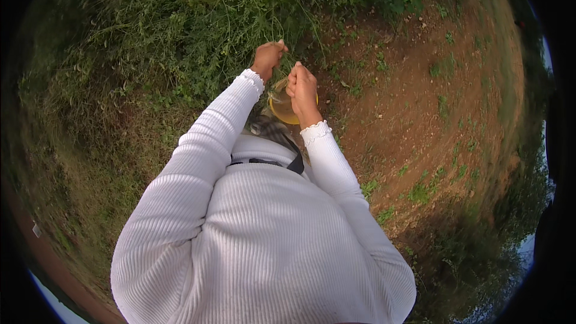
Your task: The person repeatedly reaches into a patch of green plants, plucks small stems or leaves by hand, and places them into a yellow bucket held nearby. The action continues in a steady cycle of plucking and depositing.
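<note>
My left hand point(269, 57) is raised at the edge of tall green plants point(225, 31), its fingers bent around thin green stems. Just right of it and nearer my body, my right hand point(303, 87) is curled, thumb up, close to the same fine stems; whether it grips one is too small to tell. Below and partly behind my right hand is a round container with a yellow rim point(285, 118); its inside looks brownish, and its contents cannot be made out. A dark strap and checked cloth point(269, 128) lie at my waist.
Dense bushy plants fill the front and left. Reddish bare soil point(418, 94) with small weeds and stones slopes away on the right. Dry grass point(103, 157) covers the ground at left, and more shrubs point(468, 261) stand at the lower right.
</note>
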`<state>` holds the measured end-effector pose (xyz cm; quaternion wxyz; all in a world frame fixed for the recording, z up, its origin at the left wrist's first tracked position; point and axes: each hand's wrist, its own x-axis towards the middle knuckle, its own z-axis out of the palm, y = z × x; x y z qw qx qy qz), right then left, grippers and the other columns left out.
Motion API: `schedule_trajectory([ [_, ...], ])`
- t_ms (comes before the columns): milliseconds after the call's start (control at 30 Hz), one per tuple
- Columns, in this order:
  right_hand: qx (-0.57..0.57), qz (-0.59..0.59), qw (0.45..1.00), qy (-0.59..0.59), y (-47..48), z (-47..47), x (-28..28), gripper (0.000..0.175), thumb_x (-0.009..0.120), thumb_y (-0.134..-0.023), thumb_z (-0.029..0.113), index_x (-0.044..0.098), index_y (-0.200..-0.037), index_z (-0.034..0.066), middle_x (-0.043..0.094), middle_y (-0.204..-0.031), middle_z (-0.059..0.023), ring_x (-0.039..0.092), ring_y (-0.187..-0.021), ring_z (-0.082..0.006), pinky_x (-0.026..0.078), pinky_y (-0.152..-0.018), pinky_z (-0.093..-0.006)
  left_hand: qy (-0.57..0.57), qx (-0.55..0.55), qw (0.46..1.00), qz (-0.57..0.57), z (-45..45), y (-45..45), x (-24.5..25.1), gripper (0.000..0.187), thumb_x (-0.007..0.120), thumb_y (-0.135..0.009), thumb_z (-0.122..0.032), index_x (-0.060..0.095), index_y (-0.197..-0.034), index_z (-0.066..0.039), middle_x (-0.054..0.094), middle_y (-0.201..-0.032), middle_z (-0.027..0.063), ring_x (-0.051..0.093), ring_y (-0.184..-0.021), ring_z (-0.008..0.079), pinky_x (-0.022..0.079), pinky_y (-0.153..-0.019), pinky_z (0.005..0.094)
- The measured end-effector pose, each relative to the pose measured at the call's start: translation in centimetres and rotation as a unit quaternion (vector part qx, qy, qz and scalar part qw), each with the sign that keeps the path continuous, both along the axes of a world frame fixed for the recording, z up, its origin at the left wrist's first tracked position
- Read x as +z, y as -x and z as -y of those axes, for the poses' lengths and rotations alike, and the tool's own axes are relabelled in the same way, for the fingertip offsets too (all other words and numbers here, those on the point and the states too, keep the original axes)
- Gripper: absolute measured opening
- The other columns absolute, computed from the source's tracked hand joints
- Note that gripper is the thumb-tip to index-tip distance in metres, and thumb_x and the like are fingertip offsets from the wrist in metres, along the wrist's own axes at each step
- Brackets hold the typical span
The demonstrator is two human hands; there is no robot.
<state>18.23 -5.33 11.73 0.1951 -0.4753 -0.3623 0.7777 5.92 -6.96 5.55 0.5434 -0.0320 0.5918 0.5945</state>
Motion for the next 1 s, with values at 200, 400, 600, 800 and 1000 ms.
schedule_trajectory([
  [200,0.0,-0.078,0.995,0.068,-3.6,-0.4,3.2,0.029,0.046,-0.093,0.03,0.042,-0.069,0.0125,0.038,-0.059,0.004,0.03,-0.043,-0.0034,0.024,-0.036,-0.0167,0.074,-0.102,0.945,-0.303,0.6,-0.6,-2.4,0.03,0.054,-0.086,-0.027,0.06,-0.072,-0.001,0.055,-0.059,0.0099,0.051,-0.053,0.0179,0.04,-0.053,0.0346],
  [400,0.041,-0.076,0.994,0.072,2.6,-5.7,2.0,0.025,0.049,-0.092,0.029,0.051,-0.078,0.008,0.052,-0.068,-0.0013,0.046,-0.053,-0.0064,0.035,-0.041,-0.0193,0.082,-0.176,0.889,-0.415,0.4,-2.3,-1.8,0.025,0.054,-0.082,-0.024,0.059,-0.081,0.0,0.061,-0.081,0.0199,0.059,-0.075,0.0354,0.045,-0.067,0.0417],
  [600,0.168,0.07,0.983,0.032,9.5,-7.1,-2.7,0.026,0.045,-0.093,0.023,0.058,-0.086,0.0011,0.054,-0.068,-0.002,0.048,-0.053,-0.0082,0.039,-0.043,-0.0215,0.168,-0.324,0.847,-0.386,0.5,-3.2,0.4,0.018,0.054,-0.079,-0.018,0.06,-0.082,0.0,0.062,-0.081,0.019,0.06,-0.078,0.035,0.047,-0.071,0.0415],
  [800,0.286,0.29,0.911,-0.065,11.6,-8.9,-6.1,0.033,0.044,-0.089,0.025,0.059,-0.075,-0.0012,0.053,-0.056,-0.0043,0.045,-0.043,-0.0121,0.037,-0.039,-0.0252,0.127,-0.244,0.867,-0.415,0.2,-3.6,0.2,0.02,0.055,-0.076,-0.02,0.061,-0.08,-0.001,0.062,-0.081,0.019,0.059,-0.078,0.0366,0.047,-0.068,0.0427],
  [1000,0.302,0.354,0.879,-0.101,12.5,-8.6,-7.9,0.035,0.047,-0.086,0.027,0.058,-0.069,-0.0015,0.054,-0.054,-0.0064,0.045,-0.04,-0.0137,0.037,-0.039,-0.0257,0.095,-0.229,0.882,-0.4,0.2,-4.4,-0.8,0.017,0.056,-0.077,-0.019,0.063,-0.079,-0.004,0.062,-0.082,0.0182,0.06,-0.079,0.0358,0.047,-0.07,0.0436],
])
